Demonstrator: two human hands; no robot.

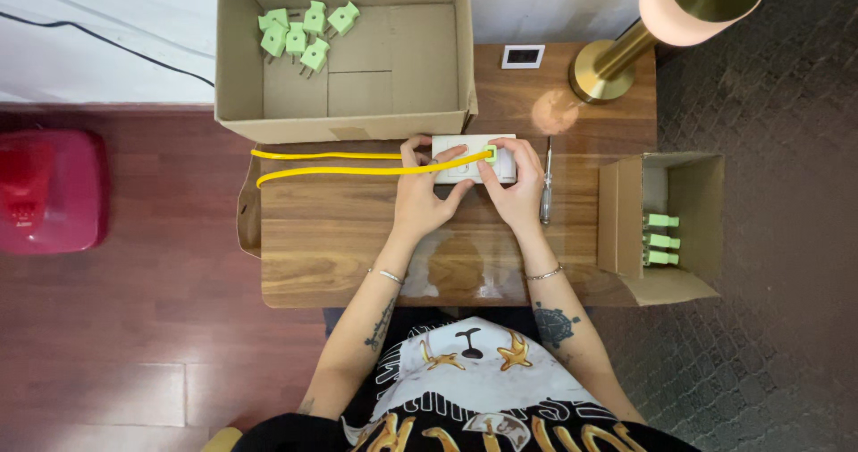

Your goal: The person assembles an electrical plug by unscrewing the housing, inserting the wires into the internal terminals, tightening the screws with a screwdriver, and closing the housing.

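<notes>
A: Which step does the figure show?

B: Both hands meet on a white socket block [474,159] lying on the wooden tabletop [340,237], just in front of the large cardboard box [344,117]. The left hand [424,193] steadies the block's left end, fingers [413,151] curled over its edge. The right hand [517,184] presses a green plug [490,154] into the block, fingertips closed on it. From the plug a yellow cable [322,164] runs leftward and loops back on itself.

A: So the plug is being seated?

B: Judged so; whether it sits fully home cannot be told.

A: What does the next move call for?

B: Probably firm, straight pressure while the block is held still. A screwdriver [546,184] lies just right of the right hand; loose green plugs [304,33] lie in the large box, and others [661,238] in the small box [626,228].
</notes>
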